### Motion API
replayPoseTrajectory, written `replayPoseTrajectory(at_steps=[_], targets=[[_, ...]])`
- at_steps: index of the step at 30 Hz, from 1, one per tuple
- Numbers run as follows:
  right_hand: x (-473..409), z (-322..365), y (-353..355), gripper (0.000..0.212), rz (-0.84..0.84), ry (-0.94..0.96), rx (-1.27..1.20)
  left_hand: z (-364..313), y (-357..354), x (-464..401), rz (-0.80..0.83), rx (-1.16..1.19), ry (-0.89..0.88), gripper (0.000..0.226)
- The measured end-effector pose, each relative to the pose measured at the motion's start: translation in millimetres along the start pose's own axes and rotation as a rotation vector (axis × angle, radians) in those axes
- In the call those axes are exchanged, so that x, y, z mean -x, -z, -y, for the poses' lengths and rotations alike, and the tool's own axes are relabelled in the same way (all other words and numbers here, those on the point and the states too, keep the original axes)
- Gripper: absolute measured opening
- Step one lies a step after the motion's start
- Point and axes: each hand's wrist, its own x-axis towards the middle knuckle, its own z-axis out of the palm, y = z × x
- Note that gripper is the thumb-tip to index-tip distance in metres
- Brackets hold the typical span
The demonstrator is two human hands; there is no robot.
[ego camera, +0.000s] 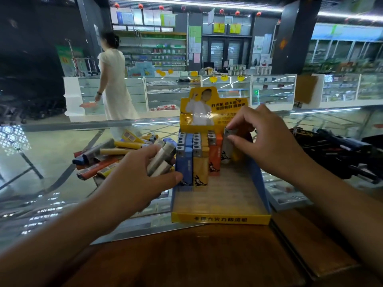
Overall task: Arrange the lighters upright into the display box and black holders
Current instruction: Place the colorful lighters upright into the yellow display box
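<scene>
White lighter (227,147) pinched upright under right hand (267,141) at display box (220,219) back; silver lighters (160,160) gripped by left hand (134,179); risk: nudging adjacent orange lighter (215,156), toppling rows

The display box (220,218) sat at the frame's centre on the counter (51,162), its header card (209,110) rising at the back. Rows of lighters (199,154) stood upright inside, packed against the back and left wall, with the front part of the floor bare. A pile of loose lighters (112,156) lay left of the box. The left hand (134,179) held lighters just beside the box's left wall; the right hand (263,141) pinched one lighter (228,146) at the right end of the rows. Dark holders (335,152) lay at right.
</scene>
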Motion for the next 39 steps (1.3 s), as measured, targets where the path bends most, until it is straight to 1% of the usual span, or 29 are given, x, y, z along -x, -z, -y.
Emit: replayPoseTrajectory(at_steps=[3, 6, 8, 11, 12, 14, 17, 19, 21, 22, 23, 25, 26, 29, 32, 35, 37, 39], targets=[[-1, 0, -1, 0.013, 0.013, -0.010, 0.034, 0, 0, 0, -0.011, -0.020, -0.014, 0.015], [-4, -2, -4, 0.011, 0.009, -0.014, 0.139, 1, 0, -1, -0.080, -0.040, -0.039, 0.012], [-5, -3, -5, 0.009, 0.014, -0.048, 0.186, 0, 2, -2, -0.130, 0.016, -0.036, 0.012], [-3, -2, -3, 0.008, 0.048, -0.106, 0.152, -7, 4, 0, -0.142, 0.109, -0.018, 0.012], [-3, -1, -3, 0.010, 0.044, -0.118, 0.128, -10, 4, 1, -0.135, 0.127, -0.015, 0.012], [-3, 2, -1, 0.019, 0.011, -0.157, 0.062, -16, 7, 3, -0.099, 0.170, 0.017, 0.021], [-2, 8, 2, 0.031, -0.095, -0.190, -0.023, -24, 13, 8, 0.027, 0.401, 0.108, 0.032], [-4, 15, 3, 0.025, -0.145, -0.132, -0.085, -26, 16, 10, 0.079, 0.484, 0.097, 0.029], [-9, 29, 5, 0.013, -0.121, -0.036, -0.132, -28, 18, 12, 0.117, 0.513, 0.078, 0.027], [-14, 38, 5, 0.007, -0.075, 0.026, -0.150, -29, 18, 13, 0.135, 0.513, 0.070, 0.027], [-19, 47, 5, 0.005, -0.009, 0.082, -0.175, -30, 19, 14, 0.150, 0.504, 0.063, 0.028], [-28, 63, -1, 0.012, 0.113, 0.153, -0.216, -30, 19, 15, 0.173, 0.488, 0.037, 0.029], [-32, 69, -6, 0.014, 0.140, 0.165, -0.234, -31, 19, 15, 0.180, 0.480, 0.025, 0.028], [-35, 77, -17, 0.020, 0.145, 0.147, -0.360, -30, 18, 14, 0.153, 0.407, 0.002, 0.013], [-33, 76, -19, 0.020, 0.177, 0.140, -0.437, -31, 17, 13, 0.130, 0.279, -0.048, 0.021], [-31, 73, -20, 0.019, 0.180, 0.133, -0.437, -33, 14, 12, 0.132, 0.178, -0.101, 0.019], [-28, 71, -21, 0.017, 0.160, 0.132, -0.450, -31, 12, 10, 0.099, 0.141, -0.100, 0.023], [-25, 70, -20, 0.009, 0.104, 0.113, -0.504, -29, 13, 11, 0.067, 0.087, -0.109, 0.027]])
